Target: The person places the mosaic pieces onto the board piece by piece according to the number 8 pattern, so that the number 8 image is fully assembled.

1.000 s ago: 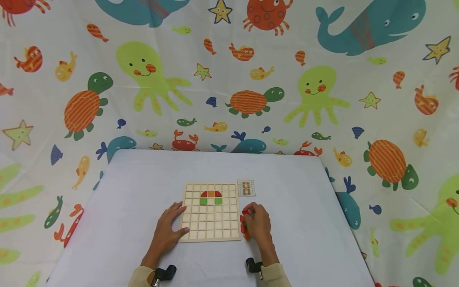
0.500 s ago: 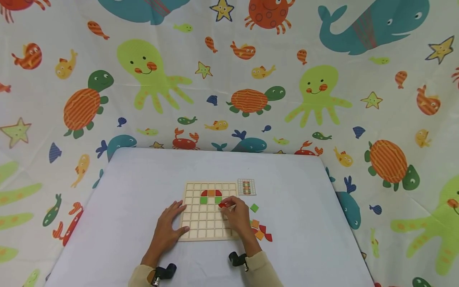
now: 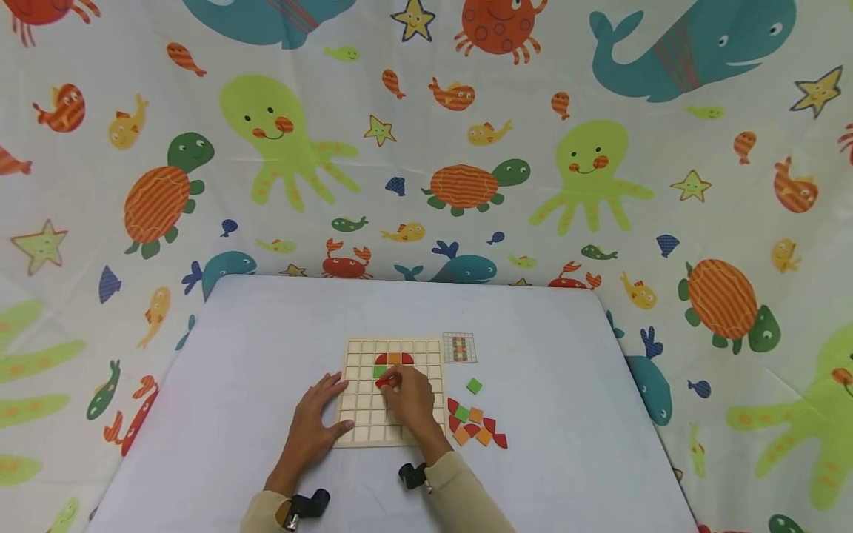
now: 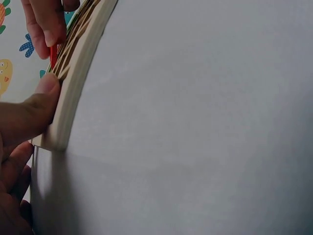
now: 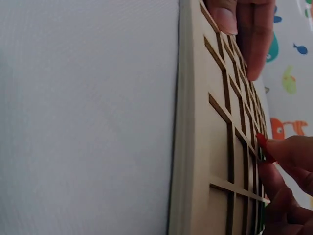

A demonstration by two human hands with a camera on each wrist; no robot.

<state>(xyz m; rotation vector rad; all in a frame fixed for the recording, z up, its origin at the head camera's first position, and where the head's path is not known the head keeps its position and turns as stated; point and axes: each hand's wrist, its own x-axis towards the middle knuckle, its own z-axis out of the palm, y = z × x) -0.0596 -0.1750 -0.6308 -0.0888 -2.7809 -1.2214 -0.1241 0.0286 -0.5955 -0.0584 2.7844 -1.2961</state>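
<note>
A wooden grid board lies on the white table, its cells marked off by thin raised strips. Near its top sit red curved tiles either side of an orange square, with a green square below the left one. My right hand pinches a red tile over the board just below that green square, hiding several cells. Both wrist views show this red tile between thumb and finger. My left hand rests on the board's left edge, thumb and fingers spread.
Right of the board lie loose red, green and orange tiles, with one green square apart from them. A small gridded pattern card lies by the board's top right corner. A sea-animal cloth hangs behind the table.
My right hand has come from the loose tiles leftward over the board, carrying a red tile. The loose tiles are now uncovered. My left hand has stayed at the board's left edge.
</note>
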